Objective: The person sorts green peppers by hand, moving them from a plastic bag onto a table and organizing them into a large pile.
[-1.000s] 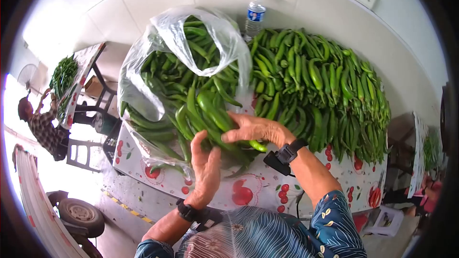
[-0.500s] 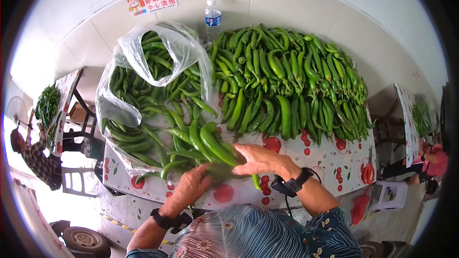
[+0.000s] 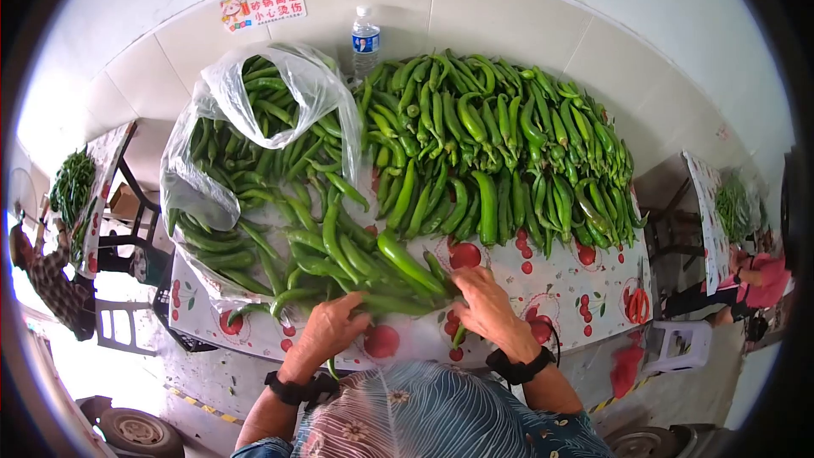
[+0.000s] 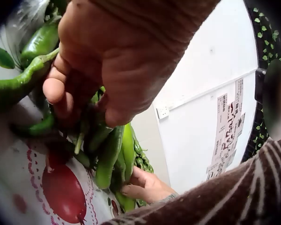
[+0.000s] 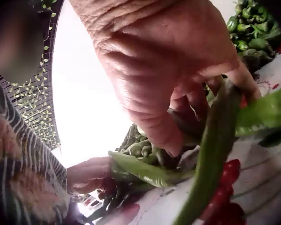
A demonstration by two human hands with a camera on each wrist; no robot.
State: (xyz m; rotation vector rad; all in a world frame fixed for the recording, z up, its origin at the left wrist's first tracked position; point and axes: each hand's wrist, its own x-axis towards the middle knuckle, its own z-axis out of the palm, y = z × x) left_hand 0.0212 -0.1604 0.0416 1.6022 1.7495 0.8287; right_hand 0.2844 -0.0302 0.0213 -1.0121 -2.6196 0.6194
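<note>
Long green peppers lie in a loose bunch between my two hands, at the front of the table. My left hand curls its fingers round the near left end of the bunch; in the left wrist view pepper stems poke out below the fingers. At the other end, my right hand holds the pepper tips between thumb and fingers. One pepper hangs down past that hand in the right wrist view. Behind the bunch, a clear plastic bag lies open, full of more peppers.
Peppers in neat layered rows fill the table's back right. A water bottle stands against the wall. Cherry-patterned cloth covers the table. Orange-red rings lie near its right edge. Other people are at side tables.
The right hand has shifted right and lower on the bunch, toward the pepper tips. My left hand has closed in on the near left end. The head view has swung right.
</note>
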